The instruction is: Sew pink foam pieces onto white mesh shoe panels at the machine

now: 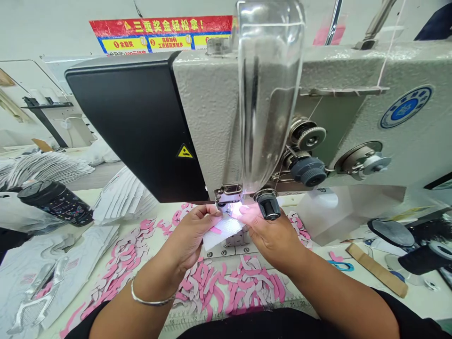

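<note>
Mesh panel [222, 234] sits on the sewing machine [212, 117] bed, right at the presser foot [226, 197]. My left hand [192, 230] is narrow, fingertips pinching the panel's top-left edge. My right hand [270, 235] is narrow too, fingers holding its top-right corner. Pink strip [215, 230] lies on the mesh. Pink-and-grey foam scraps [229, 287] cover the table [318, 254] beneath my wrists.

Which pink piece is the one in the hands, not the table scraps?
The small pink strip lying on the white mesh panel, between the left hand and right hand; the other pink-and-grey scraps lie heaped on the table.
</note>
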Tool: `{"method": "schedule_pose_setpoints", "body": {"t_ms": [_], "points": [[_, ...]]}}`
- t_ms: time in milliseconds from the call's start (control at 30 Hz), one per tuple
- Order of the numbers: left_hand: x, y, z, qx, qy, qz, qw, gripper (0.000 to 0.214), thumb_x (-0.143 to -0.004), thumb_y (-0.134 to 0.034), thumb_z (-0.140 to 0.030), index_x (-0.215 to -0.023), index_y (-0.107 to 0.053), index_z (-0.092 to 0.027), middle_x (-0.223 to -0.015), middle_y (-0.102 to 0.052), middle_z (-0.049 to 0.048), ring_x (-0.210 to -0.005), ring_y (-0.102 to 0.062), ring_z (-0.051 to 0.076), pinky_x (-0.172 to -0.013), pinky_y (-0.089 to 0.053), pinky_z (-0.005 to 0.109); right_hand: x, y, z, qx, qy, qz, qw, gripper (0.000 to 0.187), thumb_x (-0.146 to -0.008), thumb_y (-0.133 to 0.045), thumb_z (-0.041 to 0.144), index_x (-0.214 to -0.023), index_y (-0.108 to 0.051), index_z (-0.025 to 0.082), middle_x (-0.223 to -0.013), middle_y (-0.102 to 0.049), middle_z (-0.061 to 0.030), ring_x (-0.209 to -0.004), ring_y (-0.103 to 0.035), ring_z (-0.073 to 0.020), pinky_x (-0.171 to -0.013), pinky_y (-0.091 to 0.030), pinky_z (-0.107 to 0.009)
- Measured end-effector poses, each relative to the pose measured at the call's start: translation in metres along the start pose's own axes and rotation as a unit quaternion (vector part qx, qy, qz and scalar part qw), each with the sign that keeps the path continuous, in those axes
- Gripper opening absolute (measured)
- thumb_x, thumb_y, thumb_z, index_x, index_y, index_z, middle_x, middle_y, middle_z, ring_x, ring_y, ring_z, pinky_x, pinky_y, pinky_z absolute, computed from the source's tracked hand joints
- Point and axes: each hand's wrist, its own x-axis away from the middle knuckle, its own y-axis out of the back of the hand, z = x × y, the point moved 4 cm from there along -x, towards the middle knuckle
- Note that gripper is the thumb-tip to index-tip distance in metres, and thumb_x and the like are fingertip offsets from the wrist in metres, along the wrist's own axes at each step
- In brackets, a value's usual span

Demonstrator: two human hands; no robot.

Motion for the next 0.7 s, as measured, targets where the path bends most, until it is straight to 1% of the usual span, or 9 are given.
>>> {"method": "schedule_pose_setpoints", "body": {"t_ms": [133, 200, 267, 367, 433, 500, 600, 700], "points": [[0.005, 0.007, -0.003, 0.011, -0.004, -0.017, 1.0, 0.028, -0.068, -0.085, -0.024, -0.084, -0.063, -0.017, -0.076, -0.066, -0.0005, -0.064, -0.062, 0.011, -0.059, -0.052, 0.021, 0.003, -0.001, 0.006, 0.058, 0.012, 0.004, 0.998, 0.025, -0.094, -0.048, 0.014, -0.106, -0.068, 0.024, -0.108, -0.071, -0.0054, -0.101, -0.061, -0.0228, -0.085, -0.044, -0.039], [0.009, 0.01, -0.002, 0.01, 0.001, -0.023, 1.0, 0.027, -0.072, -0.083, -0.026, -0.09, -0.064, -0.019, -0.081, -0.067, -0.0005, -0.066, -0.062, 0.01, -0.058, -0.05, 0.019, 0.003, -0.001, 0.009, 0.081, 0.014, 0.006, 0.997, 0.026, -0.093, -0.048, 0.013, -0.106, -0.067, 0.023, -0.105, -0.071, -0.0062, -0.097, -0.061, -0.023, -0.082, -0.043, -0.039], [0.013, 0.013, 0.001, 0.005, 0.003, -0.021, 1.0, 0.025, -0.075, -0.08, -0.026, -0.093, -0.065, -0.02, -0.082, -0.065, -0.0016, -0.064, -0.059, 0.008, -0.055, -0.047, 0.017, 0.004, -0.002, 0.013, 0.103, 0.013, 0.015, 0.994, 0.026, -0.092, -0.047, 0.011, -0.105, -0.067, 0.023, -0.103, -0.071, -0.0068, -0.093, -0.061, -0.0231, -0.076, -0.041, -0.038], [0.015, 0.017, 0.004, -0.005, 0.0, -0.009, 1.0, 0.019, -0.076, -0.078, -0.027, -0.087, -0.066, -0.017, -0.075, -0.059, -0.0026, -0.059, -0.052, 0.007, -0.053, -0.045, 0.018, 0.005, -0.004, 0.02, 0.134, 0.005, 0.032, 0.99, 0.028, -0.09, -0.047, 0.009, -0.105, -0.065, 0.022, -0.103, -0.071, -0.0068, -0.084, -0.059, -0.0224, -0.069, -0.037, -0.038], [0.014, 0.018, 0.005, -0.01, 0.0, -0.008, 1.0, 0.018, -0.075, -0.078, -0.026, -0.083, -0.065, -0.016, -0.071, -0.056, -0.0028, -0.058, -0.051, 0.007, -0.054, -0.045, 0.019, 0.006, -0.005, 0.024, 0.148, -0.001, 0.038, 0.988, 0.03, -0.089, -0.046, 0.007, -0.109, -0.064, 0.02, -0.102, -0.07, -0.0071, -0.079, -0.058, -0.0218, -0.068, -0.036, -0.038], [0.01, 0.018, 0.004, -0.012, -0.006, -0.015, 1.0, 0.019, -0.073, -0.079, -0.024, -0.081, -0.064, -0.016, -0.071, -0.056, -0.0031, -0.058, -0.05, 0.007, -0.054, -0.044, 0.018, 0.005, -0.004, 0.027, 0.154, -0.001, 0.05, 0.987, 0.032, -0.089, -0.045, 0.007, -0.113, -0.062, 0.018, -0.101, -0.07, -0.0074, -0.079, -0.058, -0.0216, -0.069, -0.036, -0.038], [0.004, 0.017, 0.0, -0.014, -0.024, -0.025, 0.999, 0.022, -0.071, -0.081, -0.024, -0.078, -0.061, -0.016, -0.071, -0.055, -0.0041, -0.057, -0.048, 0.006, -0.053, -0.042, 0.017, 0.001, 0.005, 0.029, 0.157, 0.012, 0.093, 0.983, 0.029, -0.092, -0.047, 0.013, -0.118, -0.06, 0.017, -0.103, -0.069, -0.0088, -0.083, -0.059, -0.0226, -0.074, -0.039, -0.04], [0.001, 0.015, -0.002, -0.012, -0.035, -0.026, 0.999, 0.024, -0.07, -0.082, -0.025, -0.073, -0.059, -0.016, -0.067, -0.053, -0.005, -0.056, -0.046, 0.006, -0.052, -0.04, 0.017, -0.007, 0.02, 0.027, 0.138, 0.037, 0.162, 0.976, 0.034, -0.092, -0.051, 0.017, -0.126, -0.057, 0.018, -0.105, -0.067, -0.0095, -0.089, -0.059, -0.0242, -0.08, -0.042, -0.041]]}}
